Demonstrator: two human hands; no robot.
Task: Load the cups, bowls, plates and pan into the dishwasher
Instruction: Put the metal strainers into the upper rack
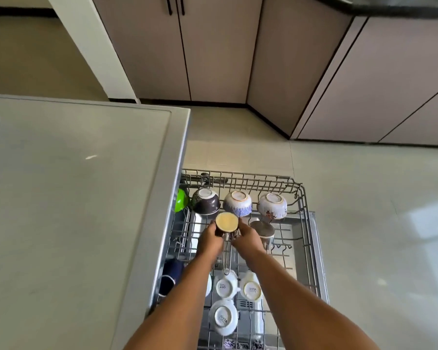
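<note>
Both hands close on a small long-handled pan [227,221] held bottom-up over the middle of the dishwasher rack [304,198]: the left hand [210,239] grips its body from nine o'clock, the right hand [248,237] from three o'clock, and the handle runs back toward six o'clock between the forearms. At twelve o'clock three upturned bowls stand in a row: dark bowl [205,203], blue-patterned bowl [238,203], floral bowl [272,205]. A steel cup [263,229] sits just beside the right hand. White cups [225,286] lie inverted at six o'clock. The grey tabletop [74,198] fills the nine o'clock side.
</note>
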